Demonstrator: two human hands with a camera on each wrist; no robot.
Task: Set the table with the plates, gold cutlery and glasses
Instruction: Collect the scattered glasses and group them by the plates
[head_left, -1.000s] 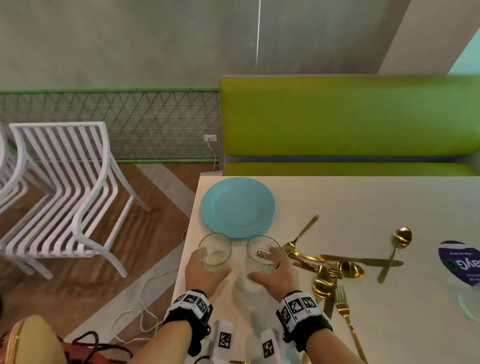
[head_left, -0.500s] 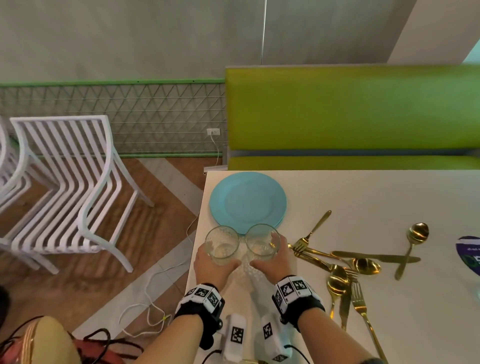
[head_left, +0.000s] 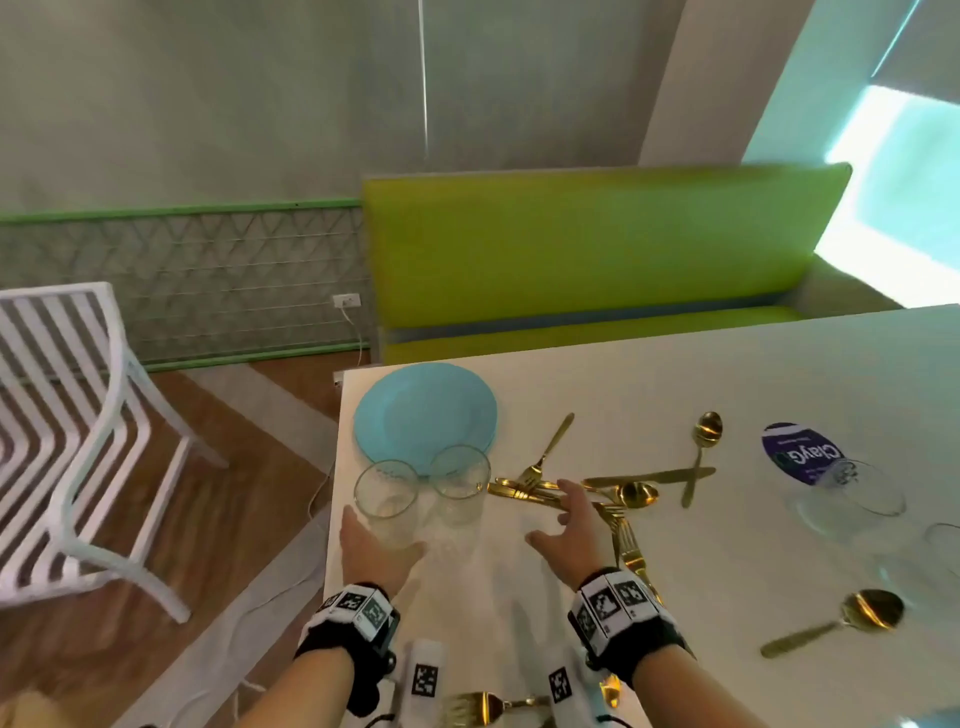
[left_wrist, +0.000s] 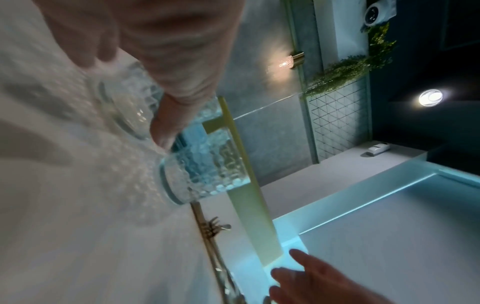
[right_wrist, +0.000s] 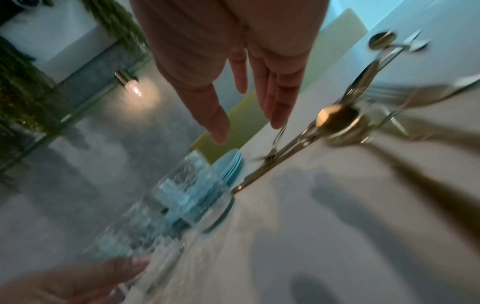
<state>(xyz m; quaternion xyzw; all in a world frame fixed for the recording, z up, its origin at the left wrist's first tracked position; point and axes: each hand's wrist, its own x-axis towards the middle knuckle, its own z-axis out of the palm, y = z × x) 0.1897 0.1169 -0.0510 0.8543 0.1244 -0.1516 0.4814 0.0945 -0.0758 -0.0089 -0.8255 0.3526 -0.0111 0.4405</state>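
Clear, dimple-textured glass is what the left hand (head_left: 375, 551) holds: thumb and fingers are wrapped round the nearer clear textured tumbler (head_left: 385, 501), which stands on the white table (head_left: 779, 374) near its left edge. Half a second ago the right hand (head_left: 574, 530) was cupped round the second clear tumbler (head_left: 460, 486) beside it; now that hand has let go and its fingers are spread, holding nothing, over the near end of the tangled pile of gold forks, spoons and knives (head_left: 582, 491). The second tumbler stands free, just beside the held one and right in front of the stack of round turquoise plates (head_left: 423, 410) — in the right wrist view several plate rims show, so it is a stack, not one plate.

That release suggests the glasses have been parked for now and the cutlery comes next — probably a sorting step, since the pieces lie crossed over each other. Other gold pieces lie apart: a spoon (head_left: 702, 452) farther right and a larger one (head_left: 852, 618) near the front. More glassware (head_left: 852, 496) sits at the far right, partly over a purple round coaster (head_left: 792, 449). No place is laid yet, so the task looks to be at an early stage.
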